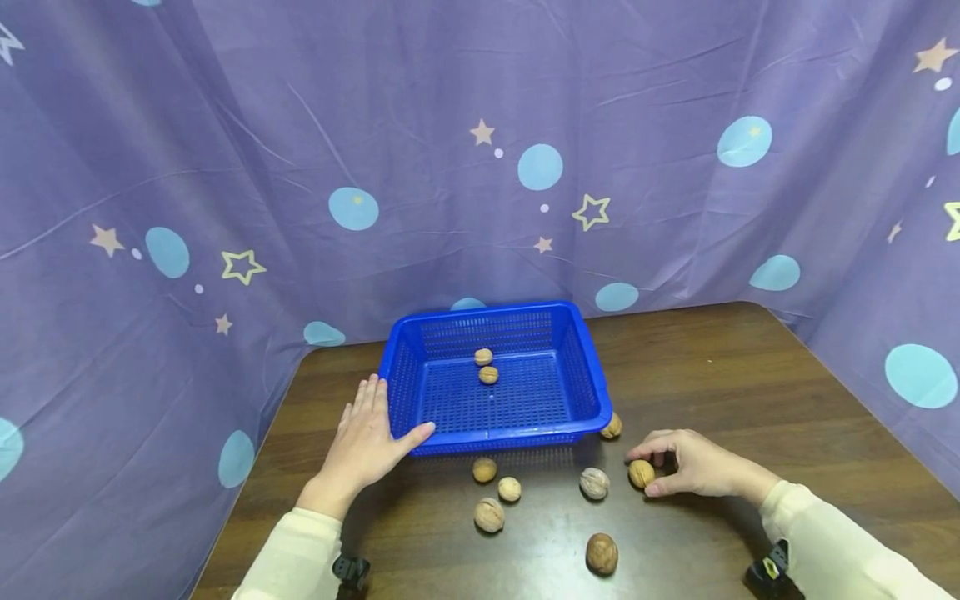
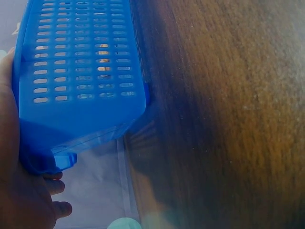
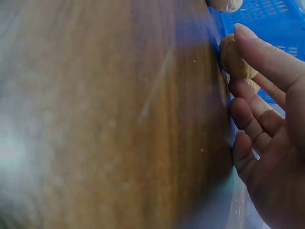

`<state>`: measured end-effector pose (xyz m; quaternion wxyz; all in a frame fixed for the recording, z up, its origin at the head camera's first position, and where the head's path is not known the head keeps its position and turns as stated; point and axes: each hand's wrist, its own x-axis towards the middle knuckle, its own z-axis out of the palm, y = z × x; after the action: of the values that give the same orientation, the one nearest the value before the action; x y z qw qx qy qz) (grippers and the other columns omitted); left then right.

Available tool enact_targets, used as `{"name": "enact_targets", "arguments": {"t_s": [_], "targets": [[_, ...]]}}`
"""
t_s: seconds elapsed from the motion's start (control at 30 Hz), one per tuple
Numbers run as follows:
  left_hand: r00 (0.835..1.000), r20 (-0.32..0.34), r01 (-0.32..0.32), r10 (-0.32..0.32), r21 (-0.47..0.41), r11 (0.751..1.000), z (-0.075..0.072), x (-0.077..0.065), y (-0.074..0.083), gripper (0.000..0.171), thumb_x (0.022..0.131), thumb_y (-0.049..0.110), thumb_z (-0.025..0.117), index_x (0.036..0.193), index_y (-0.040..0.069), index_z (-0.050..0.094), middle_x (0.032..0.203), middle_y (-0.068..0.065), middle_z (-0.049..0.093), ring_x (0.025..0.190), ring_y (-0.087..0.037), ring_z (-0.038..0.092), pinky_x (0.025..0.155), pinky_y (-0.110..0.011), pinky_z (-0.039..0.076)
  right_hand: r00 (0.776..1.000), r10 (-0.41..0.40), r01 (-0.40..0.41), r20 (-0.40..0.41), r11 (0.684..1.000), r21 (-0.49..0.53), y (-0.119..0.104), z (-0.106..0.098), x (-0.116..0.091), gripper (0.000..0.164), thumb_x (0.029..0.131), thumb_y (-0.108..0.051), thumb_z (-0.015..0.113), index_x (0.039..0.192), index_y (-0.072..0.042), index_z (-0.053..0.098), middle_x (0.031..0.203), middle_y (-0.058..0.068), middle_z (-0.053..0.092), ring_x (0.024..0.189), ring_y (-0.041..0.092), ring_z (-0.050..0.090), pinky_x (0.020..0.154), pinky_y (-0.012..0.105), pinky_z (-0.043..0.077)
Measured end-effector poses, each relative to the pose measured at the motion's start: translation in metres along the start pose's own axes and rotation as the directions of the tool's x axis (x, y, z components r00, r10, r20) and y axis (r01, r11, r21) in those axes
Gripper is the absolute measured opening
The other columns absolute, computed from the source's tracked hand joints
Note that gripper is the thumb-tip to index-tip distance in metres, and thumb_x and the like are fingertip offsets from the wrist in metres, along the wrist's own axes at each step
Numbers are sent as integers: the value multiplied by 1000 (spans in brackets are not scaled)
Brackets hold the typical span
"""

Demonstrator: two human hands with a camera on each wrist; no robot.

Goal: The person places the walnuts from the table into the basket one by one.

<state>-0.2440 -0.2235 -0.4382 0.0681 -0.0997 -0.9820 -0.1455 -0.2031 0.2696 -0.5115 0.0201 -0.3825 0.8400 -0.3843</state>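
Observation:
A blue plastic basket [image 1: 491, 437] stands on the table with two walnuts inside, one of them a walnut [image 1: 488, 375] near its middle. At its left front corner my left hand [image 1: 367, 450] rests on the rim, fingers straight and thumb along the front edge. To the right of the basket, my right hand [image 1: 693, 464] holds a walnut [image 1: 641, 474] between thumb and fingers, at the tabletop. In the right wrist view the thumb lies across this walnut [image 3: 233, 57]. A greyish walnut [image 1: 594, 483] lies just left of that hand.
Another walnut [image 1: 612, 426] sits against the basket's right front corner, partly hidden. Several more lie in front, among them a dark walnut [image 1: 602, 554] and a pale walnut [image 1: 509, 489]. Behind the wooden table [image 1: 697, 358] hangs a purple curtain [image 1: 435, 125].

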Motion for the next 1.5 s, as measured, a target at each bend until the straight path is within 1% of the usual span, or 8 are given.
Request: {"name": "enact_targets", "arguments": {"t_s": [0.1, 0.4, 0.57, 0.77, 0.87, 1.0, 1.3, 1.5], "targets": [[1000, 0, 2, -2, -3, 1000, 0, 0, 0, 118, 78, 78, 52, 150, -8, 16, 156, -26, 12, 145, -40, 7, 111, -61, 13, 1000, -5, 5, 2, 1000, -9, -2, 1, 1, 41, 78, -26, 80, 114, -10, 70, 99, -8, 65, 82, 6, 57, 69, 26, 49], [1000, 2, 3, -3, 8, 1000, -1, 0, 0, 123, 74, 86, 44, 150, -7, 16, 157, -26, 12, 145, -40, 7, 112, -60, 13, 999, -19, 18, -29, 999, -33, -4, -1, -1, 38, 79, -25, 80, 113, -10, 70, 99, -6, 66, 83, 6, 58, 70, 27, 49], [1000, 2, 2, -2, 2, 1000, 0, 0, 1, 122, 75, 85, 45, 150, -7, 15, 157, -25, 11, 145, -40, 7, 112, -60, 13, 998, -12, 11, -62, 1000, -14, -9, -11, 0, 39, 79, -19, 80, 114, -7, 68, 98, -4, 66, 82, 9, 58, 66, 28, 50], [1000, -2, 10, -10, 3, 1000, -1, -1, -1, 123, 74, 85, 45, 150, -7, 15, 157, -26, 12, 144, -41, 8, 112, -60, 13, 995, -15, 12, -101, 1000, -24, -18, -24, 9, 39, 76, -7, 80, 113, -10, 69, 94, 2, 66, 78, 17, 58, 58, 30, 48], [1000, -1, 10, -10, -3, 1000, -1, -1, -1, 123, 75, 84, 46, 150, -7, 15, 157, -26, 12, 144, -41, 7, 111, -61, 13, 995, -6, 4, -102, 1000, -14, -22, -31, 13, 38, 77, -7, 80, 114, -12, 69, 93, 1, 65, 77, 19, 57, 55, 29, 47], [1000, -1, 2, -2, -9, 1000, 1, -1, -1, 121, 75, 83, 48, 150, -8, 16, 157, -26, 12, 144, -40, 7, 112, -60, 13, 993, 9, -8, -115, 1000, 2, -28, -43, 18, 39, 78, -12, 80, 116, -15, 69, 96, -2, 65, 79, 14, 57, 56, 26, 46], [1000, -8, 4, -4, -4, 1000, 1, -3, -2, 122, 75, 83, 47, 150, -8, 16, 157, -26, 12, 144, -40, 7, 112, -60, 14, 989, 6, -11, -150, 1000, -30, -39, -70, 45, 39, 77, -8, 80, 114, -13, 70, 96, -2, 65, 81, 12, 58, 58, 25, 46], [1000, -4, 3, -3, -4, 1000, 1, -2, -1, 122, 75, 84, 46, 150, -7, 15, 157, -25, 11, 145, -40, 6, 112, -60, 13, 990, 19, -15, -139, 999, 30, -46, -82, 72, 40, 77, -5, 79, 115, -10, 69, 99, 1, 67, 83, 14, 58, 60, 27, 47]]}}
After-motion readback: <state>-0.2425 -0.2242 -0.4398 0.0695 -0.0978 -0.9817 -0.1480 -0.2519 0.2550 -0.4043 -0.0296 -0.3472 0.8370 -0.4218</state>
